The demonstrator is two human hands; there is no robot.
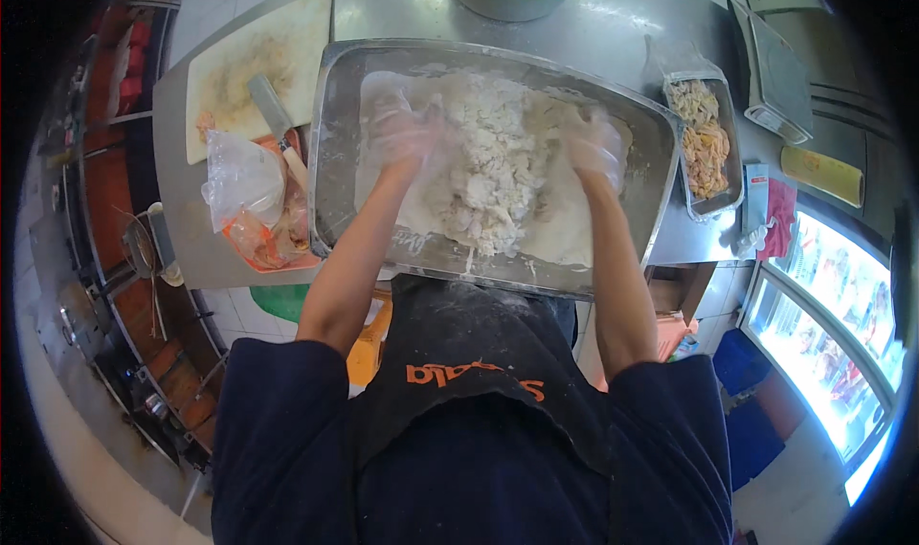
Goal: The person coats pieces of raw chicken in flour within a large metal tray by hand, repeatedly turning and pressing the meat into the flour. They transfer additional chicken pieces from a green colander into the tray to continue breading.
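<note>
A large metal tray [495,279] lies before me, with white flour [567,222] spread over its bottom. Flour-coated pieces [499,175] form a heap down the middle. My left hand [409,132], in a clear plastic glove, is at the heap's left side, over the flour. On the right side is my right hand [594,141], gloved the same way. Both hands are blurred, and whether either holds anything cannot be told.
At left are a white cutting board [230,71], a cleaver [271,106] and an orange tray [287,264] with plastic bags. A green-rimmed bowl [502,3] stands behind. To the right sit a container of raw meat [703,143] and a yellow block-like object [822,176].
</note>
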